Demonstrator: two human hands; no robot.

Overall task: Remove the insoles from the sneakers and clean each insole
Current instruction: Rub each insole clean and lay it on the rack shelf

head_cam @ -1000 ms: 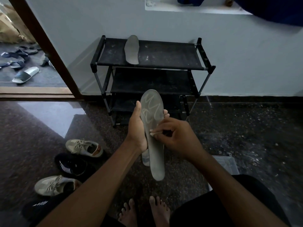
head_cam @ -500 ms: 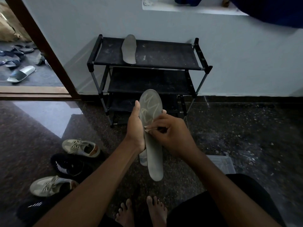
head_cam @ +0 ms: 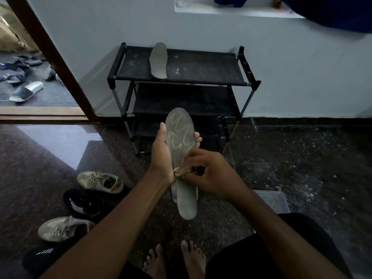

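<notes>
Our right hand [head_cam: 211, 176], pinching a small pale cloth [head_cam: 181, 170], slid toward 7 o'clock on the long grey foam insole [head_cam: 186, 206], which our left hand [head_cam: 163, 156] grips; cleaning unfinished.

The speckled stone floor [head_cam: 50, 154] is gleaming glossy, while the grey insole [head_cam: 181, 125] and the dusty black cloth shelf [head_cam: 201, 65] are looking matt.

The left hand [head_cam: 161, 156] hides its fingers behind the insole [head_cam: 181, 135], with only the tips showing. A second insole [head_cam: 174, 191] behind it shows only as a sliver. The right hand [head_cam: 209, 174] pinches a pale thing [head_cam: 181, 169], too small to name.
</notes>
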